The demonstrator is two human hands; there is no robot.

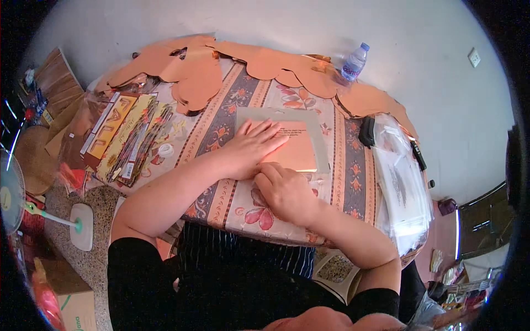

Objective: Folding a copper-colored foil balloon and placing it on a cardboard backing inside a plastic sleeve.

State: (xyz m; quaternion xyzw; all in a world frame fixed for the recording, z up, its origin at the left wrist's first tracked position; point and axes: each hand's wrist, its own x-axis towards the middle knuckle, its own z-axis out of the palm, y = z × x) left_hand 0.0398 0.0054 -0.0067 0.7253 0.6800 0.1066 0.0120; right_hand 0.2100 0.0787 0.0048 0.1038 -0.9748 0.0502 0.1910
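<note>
A flat orange piece point(298, 151) with a few lines of small black print lies over a grey card point(247, 114) in the middle of the table. My left hand point(251, 148) rests flat on the orange piece, fingers stretched toward its upper left and holding nothing. Close by, at the near left corner, my right hand point(281, 190) is closed with its fingers curled together. Whatever its fingertips pinch is hidden under them. The near left edges of the orange piece and the card are covered by my two hands.
Patterned cloth covers the table point(226, 190). Printed card strips point(124, 135) are piled at the left; scalloped orange sheets point(196, 71) line the back. A water bottle point(355, 63) stands behind. At the right lie clear plastic bags point(403, 182) and a black object point(366, 131).
</note>
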